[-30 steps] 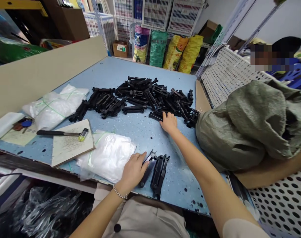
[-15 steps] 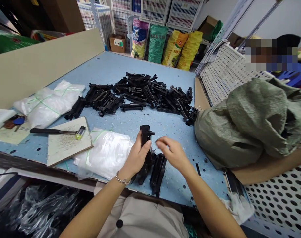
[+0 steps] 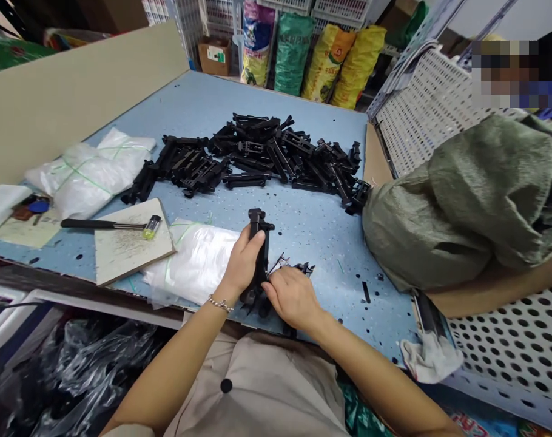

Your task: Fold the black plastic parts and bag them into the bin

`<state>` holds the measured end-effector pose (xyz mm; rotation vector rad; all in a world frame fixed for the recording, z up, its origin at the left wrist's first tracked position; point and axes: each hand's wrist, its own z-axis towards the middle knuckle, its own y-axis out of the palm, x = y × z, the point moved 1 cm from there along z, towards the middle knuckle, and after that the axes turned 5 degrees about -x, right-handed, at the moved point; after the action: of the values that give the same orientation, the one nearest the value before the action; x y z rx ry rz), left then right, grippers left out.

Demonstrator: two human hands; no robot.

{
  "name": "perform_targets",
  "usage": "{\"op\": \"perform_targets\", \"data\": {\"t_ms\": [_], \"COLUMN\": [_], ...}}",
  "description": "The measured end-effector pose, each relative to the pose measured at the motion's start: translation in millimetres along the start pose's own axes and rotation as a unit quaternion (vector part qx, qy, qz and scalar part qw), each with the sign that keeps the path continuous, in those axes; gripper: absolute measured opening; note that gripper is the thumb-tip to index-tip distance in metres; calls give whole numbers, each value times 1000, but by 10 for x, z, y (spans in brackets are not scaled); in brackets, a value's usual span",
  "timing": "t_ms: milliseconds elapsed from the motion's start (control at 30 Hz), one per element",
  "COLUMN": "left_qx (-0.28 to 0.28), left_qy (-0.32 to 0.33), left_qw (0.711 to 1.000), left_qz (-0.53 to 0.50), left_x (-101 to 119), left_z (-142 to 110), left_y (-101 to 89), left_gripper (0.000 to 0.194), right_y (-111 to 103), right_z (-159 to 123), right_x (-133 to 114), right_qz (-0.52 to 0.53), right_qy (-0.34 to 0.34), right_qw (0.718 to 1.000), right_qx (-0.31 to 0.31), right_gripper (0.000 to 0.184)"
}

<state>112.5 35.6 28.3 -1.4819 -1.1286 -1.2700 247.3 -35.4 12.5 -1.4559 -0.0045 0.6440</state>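
As the left hand (image 3: pixel 241 267) grips 1 black part (image 3: pixel 262 258), right hand (image 3: pixel 296 298) beside it.

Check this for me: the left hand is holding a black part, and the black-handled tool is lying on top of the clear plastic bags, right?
Not quite: the black-handled tool rests on the pale board, as the head view shows. The left hand is indeed holding a black part.

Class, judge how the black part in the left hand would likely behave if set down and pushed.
The black part is probably stiff: it looks straight in the left hand, with no visible bend. Its angular shape and projecting end would likely hinder rolling. Long and slim, it might tip if stood upright.
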Motion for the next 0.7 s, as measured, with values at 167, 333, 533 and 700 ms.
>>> {"op": "perform_targets", "data": {"t_ms": [167,333,533,700], "left_qx": [-16,-94,-10,10], "left_qy": [41,-62,75,126], "left_qw": [960,855,912,954], "left_qz": [277,507,404,272], "left_x": [-43,-321,-709,-667], "left_z": [77,-82,-342,-336], "left_y": [-129,-12,238,170], "left_gripper": [42,49,47,48], "right_y": [35,-491,-767,-897], "right_z": [213,894,1156,1019], "right_x": [349,1480,2137,2096], "right_qz": [110,-47,-99,-101], "right_qy": [124,291,382,370], "right_qw": [984,952,911,913], "right_qx": [-60,83,118,136], "right_gripper": [47,35,44,36]}}
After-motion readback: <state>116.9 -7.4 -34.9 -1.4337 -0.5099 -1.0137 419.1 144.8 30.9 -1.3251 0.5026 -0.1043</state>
